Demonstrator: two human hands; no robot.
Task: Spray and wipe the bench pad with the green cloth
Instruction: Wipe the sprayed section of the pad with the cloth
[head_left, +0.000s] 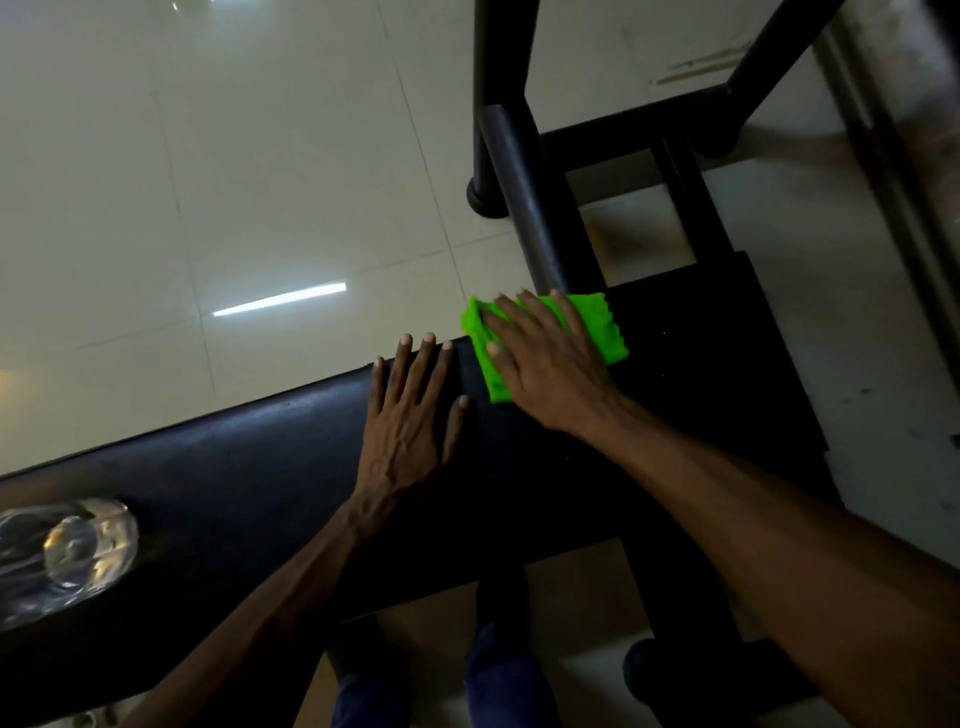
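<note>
Head view: cloth (605, 325) lies at the pad's (260, 467) far edge near its right end, under the right hand (545, 364), whose grip is spread flat, pressing not pinching. Left hand (410, 415) rests spread on the pad just beside it. The pad's long axis runs leftward, so unwiped length likely lies toward the bottle (67, 551)
</note>
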